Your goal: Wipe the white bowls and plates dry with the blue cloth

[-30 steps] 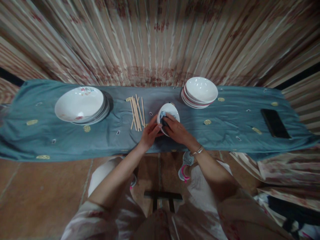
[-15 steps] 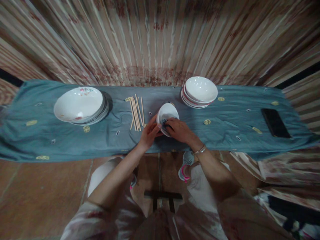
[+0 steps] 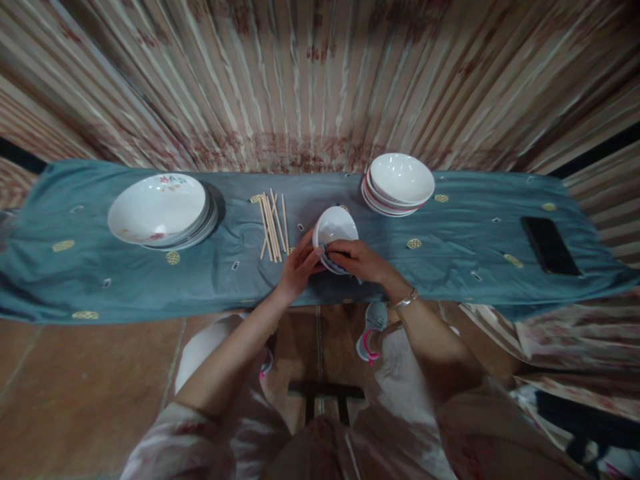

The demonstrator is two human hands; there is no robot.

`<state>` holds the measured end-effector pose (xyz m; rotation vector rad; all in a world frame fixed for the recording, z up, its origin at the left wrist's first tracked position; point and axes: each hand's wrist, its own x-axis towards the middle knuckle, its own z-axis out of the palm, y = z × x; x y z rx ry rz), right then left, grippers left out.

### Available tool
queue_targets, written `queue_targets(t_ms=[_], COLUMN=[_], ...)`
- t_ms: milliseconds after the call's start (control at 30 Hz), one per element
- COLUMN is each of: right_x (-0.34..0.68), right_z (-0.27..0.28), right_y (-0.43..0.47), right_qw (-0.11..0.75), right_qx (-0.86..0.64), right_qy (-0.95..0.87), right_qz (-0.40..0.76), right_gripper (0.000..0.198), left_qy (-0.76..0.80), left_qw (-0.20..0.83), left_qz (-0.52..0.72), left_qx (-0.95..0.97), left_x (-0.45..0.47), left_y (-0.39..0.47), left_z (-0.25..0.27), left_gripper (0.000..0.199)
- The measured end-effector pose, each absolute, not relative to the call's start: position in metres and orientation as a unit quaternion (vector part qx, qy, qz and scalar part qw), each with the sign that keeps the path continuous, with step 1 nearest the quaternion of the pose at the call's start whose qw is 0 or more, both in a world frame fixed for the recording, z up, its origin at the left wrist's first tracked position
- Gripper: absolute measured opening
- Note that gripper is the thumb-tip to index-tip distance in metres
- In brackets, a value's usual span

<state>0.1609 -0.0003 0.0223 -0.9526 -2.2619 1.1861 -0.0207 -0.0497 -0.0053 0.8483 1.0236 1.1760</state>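
A small white bowl is tilted toward me near the middle of the cloth-covered table. My left hand grips its left side, thumb on the rim and fingers around the outside. In my right hand is a bunched grey-blue cloth, mostly hidden by the fingers, pressed against the near inner side of the bowl. To the left of the bowl lie several wooden chopsticks. A stack of white bowls stands behind and to the right.
A stack of white floral plates stands on the left of the table. At the right end lies a black phone. The blue-green tablecloth has a near edge just in front of my hands. A pleated curtain hangs behind.
My right hand and the cloth have slid from the middle of the bowl's inside toward its near right side. My left hand and the bowl have stayed about where they were.
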Motion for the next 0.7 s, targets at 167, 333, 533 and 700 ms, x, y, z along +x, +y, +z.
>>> queue_targets(t_ms=[167, 333, 533, 700], right_x=[0.157, 0.152, 0.15, 0.152], right_z=[0.024, 0.025, 0.02, 0.011], right_y=[-0.002, -0.005, -0.002, 0.002], right_qw=[0.269, 0.308, 0.36, 0.364], right_qx=[-0.328, -0.331, -0.344, -0.37], right_qy=[-0.767, -0.753, -0.76, -0.776], right_qz=[0.482, 0.477, 0.417, 0.358], right_gripper=[0.022, 0.024, 0.035, 0.047], left_qy=[0.447, 0.447, 0.45, 0.435], left_qw=[0.63, 0.628, 0.616, 0.634], left_qz=[0.51, 0.506, 0.513, 0.509], left_qx=[0.379, 0.387, 0.394, 0.387], left_x=[-0.021, -0.022, -0.023, -0.023], left_y=[-0.05, -0.05, -0.048, -0.048], left_z=[-0.006, -0.006, -0.013, -0.013], left_gripper=[0.086, 0.086, 0.083, 0.08])
